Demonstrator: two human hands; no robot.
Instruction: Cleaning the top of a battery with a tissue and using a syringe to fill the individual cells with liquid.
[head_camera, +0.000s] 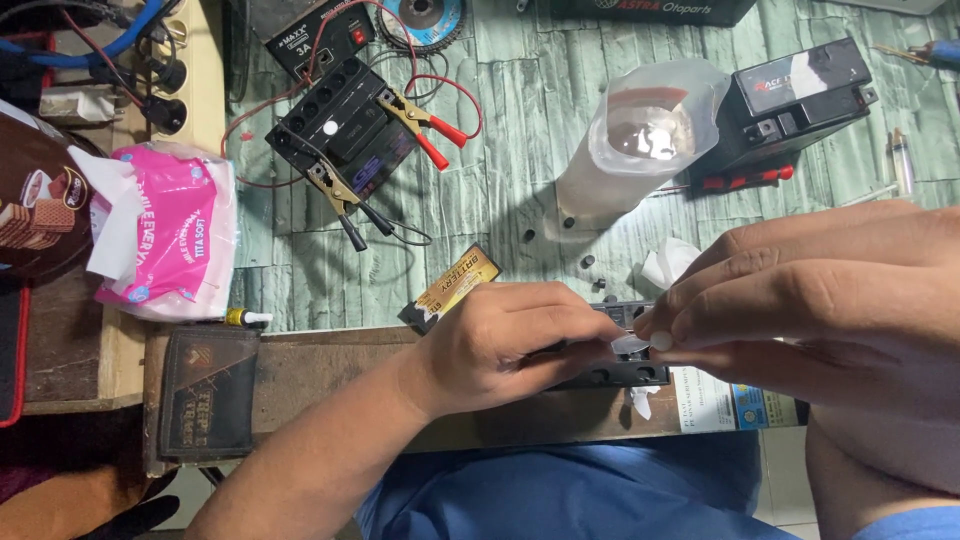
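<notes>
A: Where is the small black battery (620, 372)?

B: At the near edge of the table (520, 200), lying on a strip of brown board; the left hand (500, 350) lies over its left part, fingers curled down and clamped on the case; the right hand (800, 300) comes in from the right, thumb and forefinger pinched shut on a small white scrap (634, 345) just above the battery's top.

A: How would it handle?

B: I'd judge the case stiff and dense for its bulk, smooth plastic, a little slippery; best held by its long sides, as the left hand does, and kept level since the row of round holes in its top looks open; the white scrap seems thin, soft and easily torn, so a light fingertip pinch suits it.

A: And round about?

B: A second black battery (345, 130) farther back with red and black clips (425, 120) on it; a clear plastic container (640, 140) standing between; a third battery (800, 95) to the right; a pink tissue pack (175, 235) well to the left; a dark wallet (208, 390) near the left forearm.
</notes>
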